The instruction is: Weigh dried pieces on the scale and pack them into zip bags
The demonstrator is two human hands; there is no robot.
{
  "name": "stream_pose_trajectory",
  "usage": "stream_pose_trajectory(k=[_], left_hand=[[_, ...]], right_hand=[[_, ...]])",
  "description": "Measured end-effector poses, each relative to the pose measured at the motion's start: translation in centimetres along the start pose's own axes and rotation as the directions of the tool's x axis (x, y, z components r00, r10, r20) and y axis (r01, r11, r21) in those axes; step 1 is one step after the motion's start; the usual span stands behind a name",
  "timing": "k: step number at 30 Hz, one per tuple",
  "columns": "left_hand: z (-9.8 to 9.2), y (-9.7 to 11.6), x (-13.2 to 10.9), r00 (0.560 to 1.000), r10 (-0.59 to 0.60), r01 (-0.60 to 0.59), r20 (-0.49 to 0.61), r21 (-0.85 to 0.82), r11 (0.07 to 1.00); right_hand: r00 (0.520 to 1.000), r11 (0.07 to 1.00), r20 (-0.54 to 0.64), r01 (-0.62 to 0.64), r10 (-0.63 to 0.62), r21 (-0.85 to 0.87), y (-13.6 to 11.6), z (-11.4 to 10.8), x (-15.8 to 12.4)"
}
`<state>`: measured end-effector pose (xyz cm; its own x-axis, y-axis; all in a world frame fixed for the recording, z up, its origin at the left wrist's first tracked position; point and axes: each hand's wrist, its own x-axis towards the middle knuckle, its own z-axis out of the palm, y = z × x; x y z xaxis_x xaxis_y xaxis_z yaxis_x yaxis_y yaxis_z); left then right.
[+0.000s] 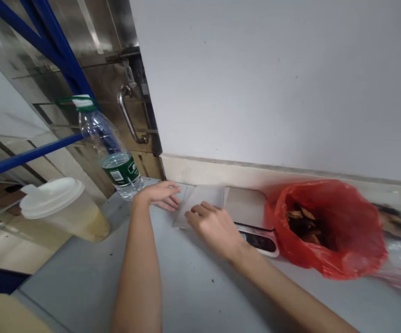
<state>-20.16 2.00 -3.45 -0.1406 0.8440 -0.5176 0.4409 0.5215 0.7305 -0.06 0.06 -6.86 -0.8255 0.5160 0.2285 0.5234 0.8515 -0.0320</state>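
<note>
A thin stack of clear plastic bags (pixel 188 200) lies flat on the grey table, against the wall. My right hand (pixel 216 227) is over its near side, fingers bent down and closed at the plastic; the thumb side is partly hidden. Just left of the bags, my left hand (pixel 162 193) is open, fingers spread, with nothing in it. To the right of the bags sits a kitchen scale (pixel 244 208) with a pale square plate and a dark display panel, partly behind my right wrist.
A red plastic bag (pixel 332 231) holding brown dried pieces stands open beside the scale. At the left are a partly filled water bottle (pixel 119 169) and a lidded plastic cup (pixel 78 217) with yellowish contents. Blue rack bars (pixel 30 155) cross at the left. A white wall (pixel 273 83) rises behind.
</note>
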Motion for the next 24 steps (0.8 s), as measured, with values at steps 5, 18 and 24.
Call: stream_pose_trajectory(k=[5,18,24], left_hand=[[0.1,-0.3,0.3,0.996,0.055,-0.054,0.072,-0.02,0.998],[0.5,1.4,1.0,0.967,0.255,-0.247,-0.004,0.234,0.94],[3.0,3.5,1.6,0.945,0.286,-0.327,0.16,0.406,0.853]], right_hand=[[0.987,0.972,0.155,0.016,-0.054,0.236,0.1,1.7,-0.6],[0.995,0.942,0.036,0.077,-0.094,0.327,0.8,3.1,-1.4],[0.988,0.981,0.081,0.118,-0.132,0.156,1.0,2.6,-1.2]])
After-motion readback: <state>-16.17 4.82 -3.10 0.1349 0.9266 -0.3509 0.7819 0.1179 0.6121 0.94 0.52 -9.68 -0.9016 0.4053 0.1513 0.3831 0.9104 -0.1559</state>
